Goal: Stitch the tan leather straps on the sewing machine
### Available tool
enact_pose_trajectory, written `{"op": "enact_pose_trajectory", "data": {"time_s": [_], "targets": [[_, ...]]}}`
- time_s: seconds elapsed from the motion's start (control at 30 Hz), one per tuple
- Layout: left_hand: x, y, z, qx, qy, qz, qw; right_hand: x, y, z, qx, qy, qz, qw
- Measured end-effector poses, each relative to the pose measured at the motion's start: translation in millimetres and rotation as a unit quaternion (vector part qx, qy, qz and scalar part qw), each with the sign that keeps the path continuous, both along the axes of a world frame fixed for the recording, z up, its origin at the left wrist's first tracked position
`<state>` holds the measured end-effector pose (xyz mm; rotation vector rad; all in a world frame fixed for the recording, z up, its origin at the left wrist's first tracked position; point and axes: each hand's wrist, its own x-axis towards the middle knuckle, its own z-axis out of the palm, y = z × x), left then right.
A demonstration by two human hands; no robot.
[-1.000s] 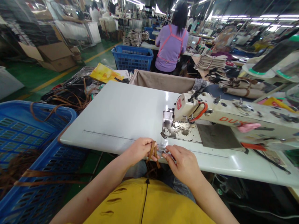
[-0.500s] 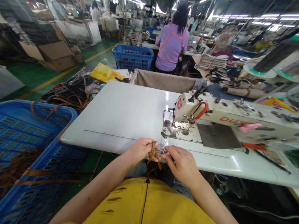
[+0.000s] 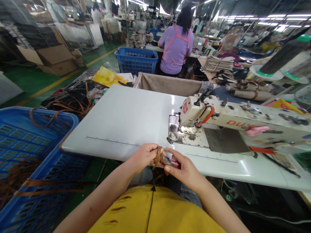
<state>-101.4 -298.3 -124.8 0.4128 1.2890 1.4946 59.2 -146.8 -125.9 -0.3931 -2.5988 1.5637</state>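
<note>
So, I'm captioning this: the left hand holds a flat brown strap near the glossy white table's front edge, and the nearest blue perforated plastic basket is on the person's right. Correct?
Wrong side: the nearest blue perforated plastic basket is on the person's left, as the head view shows. The left hand does hold the flat brown strap near the front edge of the glossy white table.

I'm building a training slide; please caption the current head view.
The left hand holds a brown strap, the right hand close by, near a sewing machine on a white table.
</note>
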Motion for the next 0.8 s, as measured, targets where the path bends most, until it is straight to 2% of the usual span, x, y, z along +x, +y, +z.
{"op": "enact_pose_trajectory", "data": {"time_s": [0.1, 0.17, 0.2, 0.27, 0.3, 0.37, 0.43, 0.5, 0.63, 0.8], "targets": [[-2.7, -2.1, 0.8, 0.002, 0.014, 0.013, 1.000, 1.4, -1.8, 7.4, 0.038, -0.012, 0.059, 0.997], [-5.3, -3.1, 0.2, 0.010, 0.017, 0.053, 0.998, 4.2, -1.7, 13.2, 0.083, 0.006, 0.100, 0.992], [-6.5, -3.5, 0.1, 0.014, 0.021, 0.078, 0.997, 5.7, -1.4, 15.5, 0.086, 0.016, 0.130, 0.988], [-8.7, -4.2, 0.7, 0.015, 0.039, 0.111, 0.993, 7.8, -0.6, 17.9, 0.049, 0.022, 0.175, 0.983], [-9.4, -4.5, 1.4, 0.018, 0.061, 0.115, 0.991, 8.2, -0.5, 17.7, 0.020, 0.017, 0.168, 0.985], [-9.9, -5.0, 3.0, 0.035, 0.135, 0.112, 0.984, 7.1, -1.4, 14.5, -0.016, 0.005, 0.083, 0.996], [-9.3, -5.3, 3.5, 0.064, 0.198, 0.108, 0.972, 3.8, -4.1, 9.3, -0.007, 0.004, -0.030, 1.000], [-8.0, -5.4, 2.0, 0.084, 0.194, 0.107, 0.971, -0.9, -8.1, 4.7, 0.016, 0.009, -0.086, 0.996], [-5.2, -5.7, -2.7, 0.097, 0.098, 0.114, 0.984, -9.3, -16.7, 3.5, 0.013, 0.031, -0.062, 0.998], [-2.9, -6.8, -1.6, 0.133, 0.047, 0.134, 0.981, -10.7, -18.3, 10.0, 0.044, 0.068, 0.009, 0.997]]}}
